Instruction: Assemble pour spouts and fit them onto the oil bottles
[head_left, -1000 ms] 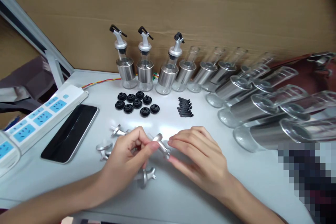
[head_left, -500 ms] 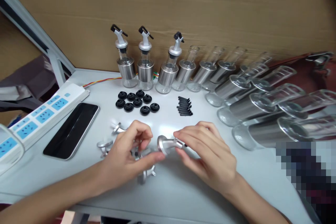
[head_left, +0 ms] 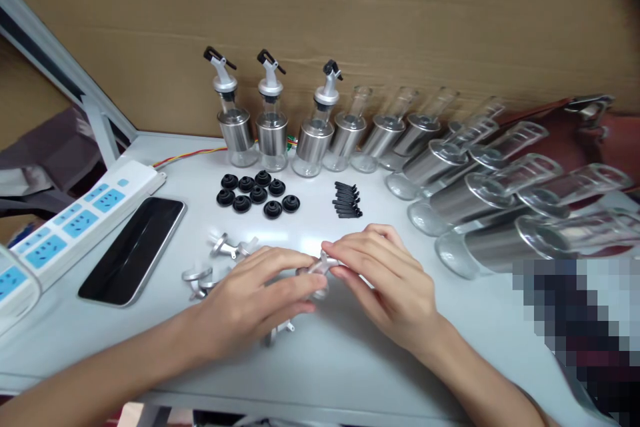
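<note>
A silver pourer spout (head_left: 324, 264) is held between both hands above the middle of the table. My left hand (head_left: 245, 293) is closed around its round base, thumb and fingers covering much of it. The fingertips of my right hand (head_left: 393, 283) pinch the narrow end from the right. Whatever else lies inside that pinch is hidden. Several more silver spouts (head_left: 197, 275) lie beside and partly beneath my left hand. Beyond the hands are a cluster of black ribbed stoppers (head_left: 259, 195) and a row of small black levers (head_left: 347, 200).
Three glass-and-steel bottles (head_left: 273, 140) with pourers stand at the back. Several topless bottles (head_left: 493, 197) line the right side. A phone (head_left: 133, 250) and a white power strip (head_left: 85, 213) lie on the left. Cardboard (head_left: 320, 7) walls the back; a brown bag (head_left: 595, 140) sits far right.
My left hand has come in from beside the spout's base and closed around it. The spout has turned in the fingers. My right hand keeps its pinch. The whole view has shifted slightly.
</note>
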Motion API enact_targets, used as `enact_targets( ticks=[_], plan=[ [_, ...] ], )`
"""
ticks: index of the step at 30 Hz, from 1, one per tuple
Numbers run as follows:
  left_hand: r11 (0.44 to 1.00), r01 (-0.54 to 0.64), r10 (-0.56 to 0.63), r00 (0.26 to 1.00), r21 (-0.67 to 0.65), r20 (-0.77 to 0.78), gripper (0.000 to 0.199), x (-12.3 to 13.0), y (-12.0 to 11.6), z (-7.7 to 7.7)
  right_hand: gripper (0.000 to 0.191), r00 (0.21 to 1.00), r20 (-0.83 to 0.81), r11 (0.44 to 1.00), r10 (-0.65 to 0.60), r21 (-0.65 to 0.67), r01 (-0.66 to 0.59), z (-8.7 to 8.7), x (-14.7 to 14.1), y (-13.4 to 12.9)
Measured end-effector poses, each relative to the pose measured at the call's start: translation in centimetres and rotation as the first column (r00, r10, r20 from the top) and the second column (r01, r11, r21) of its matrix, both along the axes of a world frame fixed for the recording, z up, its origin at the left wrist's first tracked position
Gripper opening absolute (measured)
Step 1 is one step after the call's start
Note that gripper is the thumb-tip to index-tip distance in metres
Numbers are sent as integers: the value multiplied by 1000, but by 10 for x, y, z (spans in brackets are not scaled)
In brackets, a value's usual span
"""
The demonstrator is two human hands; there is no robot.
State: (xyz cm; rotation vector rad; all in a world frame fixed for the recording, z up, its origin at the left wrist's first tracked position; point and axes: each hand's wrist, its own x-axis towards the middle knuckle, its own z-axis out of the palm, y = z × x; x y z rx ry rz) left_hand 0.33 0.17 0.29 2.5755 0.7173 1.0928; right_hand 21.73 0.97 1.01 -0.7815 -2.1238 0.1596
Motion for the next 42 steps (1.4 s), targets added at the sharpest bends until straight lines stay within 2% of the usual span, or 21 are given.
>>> enact_targets(
  ticks=[4,15,17,19,22,25,28,35,38,42],
  plan=[
    [1000,-7,7,999,16,-31,24,0,3,0,12,999,48,999,10,37,-11,1,3,3],
    [996,-2,12,993,92,-115,18,1,3,1,10,996,79,997,46,53,-50,6,6,7],
    [993,-7,22,991,117,-129,19,1,3,1,10,991,124,996,50,61,-58,7,10,9],
    [992,-14,31,990,123,-140,21,1,3,1,14,982,190,999,1,50,-11,9,18,13],
    [993,-29,45,989,111,-139,23,1,1,0,16,952,279,990,-129,-20,140,8,37,22],
    [994,-12,30,987,113,-161,22,1,-1,0,13,920,372,971,-125,-147,191,3,56,32],
    [992,16,10,979,127,-201,20,1,-2,1,17,913,402,956,-67,-237,174,-4,63,36],
    [989,-34,63,979,147,-194,23,0,-4,-3,24,918,391,939,73,-336,69,-8,53,32],
    [989,-34,63,978,146,-198,25,0,-4,-3,27,927,363,924,94,-380,55,-7,53,31],
    [987,-22,54,979,159,-198,23,0,-2,1,27,933,349,927,88,-372,52,-11,54,31]
  ],
)
